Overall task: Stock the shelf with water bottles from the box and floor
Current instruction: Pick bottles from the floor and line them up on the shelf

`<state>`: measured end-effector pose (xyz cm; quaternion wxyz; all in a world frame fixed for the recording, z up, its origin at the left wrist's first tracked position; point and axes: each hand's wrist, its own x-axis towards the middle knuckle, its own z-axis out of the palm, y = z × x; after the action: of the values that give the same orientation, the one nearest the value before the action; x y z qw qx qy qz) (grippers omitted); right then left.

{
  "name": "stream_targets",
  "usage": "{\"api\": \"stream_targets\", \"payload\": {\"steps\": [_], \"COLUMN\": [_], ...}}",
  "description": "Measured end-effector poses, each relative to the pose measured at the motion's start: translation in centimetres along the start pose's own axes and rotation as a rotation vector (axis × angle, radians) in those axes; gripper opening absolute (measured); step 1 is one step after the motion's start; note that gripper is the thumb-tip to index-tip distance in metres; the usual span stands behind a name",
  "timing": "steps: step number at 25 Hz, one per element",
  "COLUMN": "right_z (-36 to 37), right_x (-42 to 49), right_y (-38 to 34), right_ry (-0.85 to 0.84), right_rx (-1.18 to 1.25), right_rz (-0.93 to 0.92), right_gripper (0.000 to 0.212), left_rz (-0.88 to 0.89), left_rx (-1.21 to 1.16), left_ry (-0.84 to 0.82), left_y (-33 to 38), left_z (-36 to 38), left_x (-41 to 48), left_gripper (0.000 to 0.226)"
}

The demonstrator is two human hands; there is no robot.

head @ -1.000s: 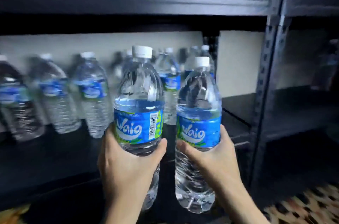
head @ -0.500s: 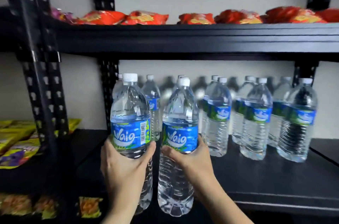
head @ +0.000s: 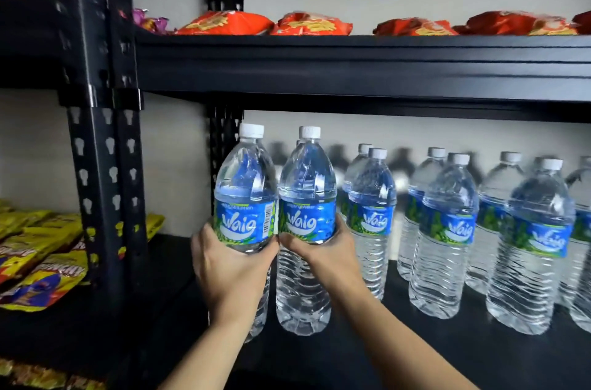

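Two clear water bottles with blue labels and white caps stand upright side by side at the left end of the black shelf (head: 367, 354). My left hand (head: 232, 274) grips the left bottle (head: 244, 191) below its label. My right hand (head: 323, 257) grips the right bottle (head: 307, 188) at the label's lower edge. Both bottles appear to sit on or just above the shelf board; I cannot tell which. To their right stands a row of several like bottles (head: 447, 230) in two ranks.
A black shelf beam (head: 351, 70) runs overhead, with red snack packets (head: 224, 23) on the board above. A perforated black upright (head: 102, 166) stands at left. Yellow snack packets (head: 38, 249) lie on the neighbouring shelf beyond it.
Both hands have carried the two bottles forward and closer together, into the shelf's left end beside the row. The view has shifted to face the rack's left side.
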<state>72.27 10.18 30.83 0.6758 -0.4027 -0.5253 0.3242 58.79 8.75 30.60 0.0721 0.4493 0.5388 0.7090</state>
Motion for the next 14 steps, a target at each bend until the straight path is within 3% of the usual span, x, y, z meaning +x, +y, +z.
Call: {"api": "stream_targets", "payload": {"steps": [4, 9, 14], "right_z": [1.6, 2.5, 2.1], "right_x": [4.5, 7.3, 7.2], "right_y": [2.2, 5.6, 8.2], "right_ry": [0.047, 0.041, 0.042], "right_rx": [-0.023, -0.007, -0.028], "right_rz": [-0.032, -0.025, -0.046], "right_gripper": [0.069, 0.059, 0.072], "left_rz": [-0.02, 0.006, 0.022], "left_rx": [0.006, -0.011, -0.007], "left_ry": [0.036, 0.051, 0.056], "left_y": [-1.5, -2.8, -3.6], "left_z": [1.0, 1.6, 2.0], "left_x": [2.0, 3.3, 3.7], "left_gripper": [0.079, 0.082, 0.083]}}
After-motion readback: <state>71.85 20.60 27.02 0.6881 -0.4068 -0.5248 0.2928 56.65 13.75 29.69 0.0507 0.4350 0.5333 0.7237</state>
